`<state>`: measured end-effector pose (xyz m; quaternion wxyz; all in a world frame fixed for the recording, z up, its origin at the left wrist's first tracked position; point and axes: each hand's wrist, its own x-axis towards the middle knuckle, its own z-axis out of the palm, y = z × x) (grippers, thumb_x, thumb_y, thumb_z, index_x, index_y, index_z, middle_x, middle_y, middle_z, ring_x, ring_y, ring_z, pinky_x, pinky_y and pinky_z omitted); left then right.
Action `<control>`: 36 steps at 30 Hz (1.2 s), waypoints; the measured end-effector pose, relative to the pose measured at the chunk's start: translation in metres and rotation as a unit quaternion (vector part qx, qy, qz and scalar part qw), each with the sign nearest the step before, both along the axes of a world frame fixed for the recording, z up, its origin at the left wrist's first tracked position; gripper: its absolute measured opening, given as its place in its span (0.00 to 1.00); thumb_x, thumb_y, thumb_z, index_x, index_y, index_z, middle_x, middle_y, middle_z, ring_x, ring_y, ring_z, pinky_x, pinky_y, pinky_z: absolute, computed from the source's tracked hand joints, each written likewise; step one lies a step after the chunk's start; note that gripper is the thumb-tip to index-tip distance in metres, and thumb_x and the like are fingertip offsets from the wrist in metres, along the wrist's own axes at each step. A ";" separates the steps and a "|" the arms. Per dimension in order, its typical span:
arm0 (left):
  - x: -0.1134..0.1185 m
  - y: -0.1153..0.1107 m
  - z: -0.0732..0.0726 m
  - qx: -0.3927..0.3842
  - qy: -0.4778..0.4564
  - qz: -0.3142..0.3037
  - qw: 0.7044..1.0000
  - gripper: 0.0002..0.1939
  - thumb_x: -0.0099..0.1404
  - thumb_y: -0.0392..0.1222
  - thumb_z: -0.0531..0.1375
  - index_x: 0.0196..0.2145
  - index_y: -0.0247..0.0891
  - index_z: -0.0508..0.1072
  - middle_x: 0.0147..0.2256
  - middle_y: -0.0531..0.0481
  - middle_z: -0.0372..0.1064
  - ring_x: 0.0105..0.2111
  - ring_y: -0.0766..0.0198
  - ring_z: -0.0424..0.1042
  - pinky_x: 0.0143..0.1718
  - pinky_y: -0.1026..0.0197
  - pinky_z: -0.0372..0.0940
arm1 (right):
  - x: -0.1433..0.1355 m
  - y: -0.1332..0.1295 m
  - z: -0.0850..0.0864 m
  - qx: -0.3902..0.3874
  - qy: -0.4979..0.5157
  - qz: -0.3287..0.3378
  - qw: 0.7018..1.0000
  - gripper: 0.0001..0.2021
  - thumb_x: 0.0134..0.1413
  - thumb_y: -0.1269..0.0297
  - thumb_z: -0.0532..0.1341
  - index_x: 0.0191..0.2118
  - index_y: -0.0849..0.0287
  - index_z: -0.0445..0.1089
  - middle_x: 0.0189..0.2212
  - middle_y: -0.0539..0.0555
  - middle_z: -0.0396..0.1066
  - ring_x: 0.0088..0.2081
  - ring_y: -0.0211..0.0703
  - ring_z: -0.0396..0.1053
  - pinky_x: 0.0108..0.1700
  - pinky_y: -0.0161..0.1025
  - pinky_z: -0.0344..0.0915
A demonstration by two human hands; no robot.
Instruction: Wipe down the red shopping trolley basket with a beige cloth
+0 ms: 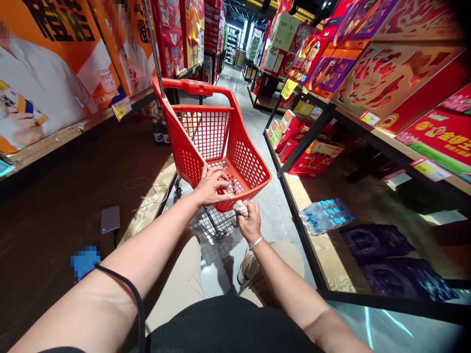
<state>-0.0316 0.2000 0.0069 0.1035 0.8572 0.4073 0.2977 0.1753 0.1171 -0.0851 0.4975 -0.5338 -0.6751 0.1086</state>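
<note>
A red plastic shopping cart [253, 169] with perforated sides stands in front of me, its basket bare inside. My left hand [213, 186] lies over the near rim, fingers bent down over the edge and gripping it. Just right of it, my right hand [250, 219] is closed around a crumpled off-white cloth [240, 208]. The cloth is close against the outside of the cart's near end; I cannot tell whether it touches. A light bracelet circles my right wrist.
Shelves with orange cartons [110, 54] flank the left, above a power bank [110, 219] and a white cable [154, 196]. On the right are red gift boxes [316, 162], a pack of bottled water [327, 215] and dark purple packages [390, 279]. A tiled aisle [237, 90] runs ahead.
</note>
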 end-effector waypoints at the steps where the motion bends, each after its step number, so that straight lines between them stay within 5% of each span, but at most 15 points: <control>1: -0.001 -0.001 0.001 -0.003 -0.001 -0.001 1.000 0.18 0.56 0.63 0.67 0.30 0.45 0.79 0.48 0.48 0.74 0.63 0.46 0.57 0.70 0.33 0.23 | 0.002 -0.003 0.010 0.015 -0.005 0.002 1.000 0.12 0.51 0.74 0.57 0.43 0.55 0.67 0.41 0.55 0.65 0.46 0.47 0.64 0.52 0.46 0.66; 6: -0.004 -0.004 0.005 -0.019 0.003 -0.009 1.000 0.16 0.58 0.60 0.65 0.30 0.45 0.80 0.49 0.48 0.73 0.63 0.45 0.56 0.70 0.33 0.24 | 0.001 -0.011 0.025 0.044 -0.081 -0.012 0.996 0.20 0.49 0.77 0.57 0.48 0.52 0.70 0.47 0.57 0.62 0.51 0.51 0.62 0.56 0.51 0.63; 15: -0.006 -0.005 0.005 -0.025 -0.002 -0.001 1.000 0.17 0.57 0.61 0.66 0.29 0.44 0.79 0.49 0.48 0.73 0.64 0.45 0.55 0.70 0.33 0.24 | -0.007 -0.001 -0.035 -0.048 -0.205 0.042 0.977 0.21 0.43 0.83 0.57 0.40 0.53 0.75 0.41 0.55 0.65 0.45 0.49 0.59 0.49 0.44 0.61; 20: -0.007 -0.005 0.003 -0.014 -0.011 0.000 1.000 0.17 0.55 0.61 0.68 0.28 0.44 0.78 0.48 0.48 0.74 0.63 0.45 0.56 0.70 0.33 0.22 | 0.031 0.015 -0.006 0.023 -0.126 -0.068 0.989 0.18 0.45 0.80 0.56 0.40 0.56 0.72 0.41 0.55 0.64 0.47 0.49 0.62 0.53 0.49 0.62; 24: -0.006 -0.005 0.004 -0.023 -0.008 0.001 1.000 0.17 0.55 0.61 0.67 0.30 0.45 0.79 0.48 0.48 0.73 0.62 0.45 0.57 0.70 0.33 0.24 | 0.054 0.040 0.010 0.062 -0.063 -0.131 0.987 0.14 0.49 0.77 0.56 0.41 0.56 0.70 0.51 0.60 0.60 0.55 0.50 0.61 0.59 0.52 0.62; 27: -0.005 -0.005 0.004 -0.023 -0.008 0.003 1.000 0.17 0.55 0.60 0.68 0.29 0.45 0.79 0.48 0.48 0.73 0.62 0.45 0.57 0.70 0.33 0.24 | 0.048 0.043 -0.007 -0.014 -0.062 -0.104 0.993 0.14 0.46 0.77 0.56 0.40 0.58 0.68 0.52 0.62 0.60 0.54 0.49 0.63 0.57 0.50 0.64; 31: -0.007 -0.005 0.001 -0.013 -0.013 0.003 1.000 0.17 0.54 0.60 0.68 0.28 0.44 0.78 0.47 0.48 0.74 0.62 0.45 0.57 0.70 0.33 0.25 | 0.029 0.021 -0.025 -0.128 -0.112 -0.008 0.985 0.10 0.44 0.77 0.58 0.33 0.56 0.68 0.36 0.52 0.66 0.39 0.43 0.67 0.43 0.39 0.68; 33: -0.009 -0.005 0.000 -0.009 -0.012 -0.001 1.000 0.17 0.55 0.60 0.68 0.28 0.43 0.77 0.46 0.48 0.74 0.61 0.46 0.57 0.70 0.33 0.25 | 0.025 0.009 -0.012 -0.136 -0.120 0.029 0.983 0.09 0.44 0.76 0.58 0.32 0.55 0.68 0.33 0.50 0.66 0.36 0.41 0.67 0.39 0.36 0.67; 36: -0.013 -0.005 0.001 -0.012 -0.009 -0.008 1.000 0.18 0.55 0.60 0.68 0.29 0.42 0.78 0.47 0.47 0.73 0.60 0.45 0.58 0.69 0.32 0.26 | 0.033 0.002 0.034 -0.083 -0.118 0.056 0.988 0.10 0.46 0.74 0.58 0.36 0.54 0.69 0.37 0.50 0.68 0.40 0.41 0.68 0.44 0.36 0.67</control>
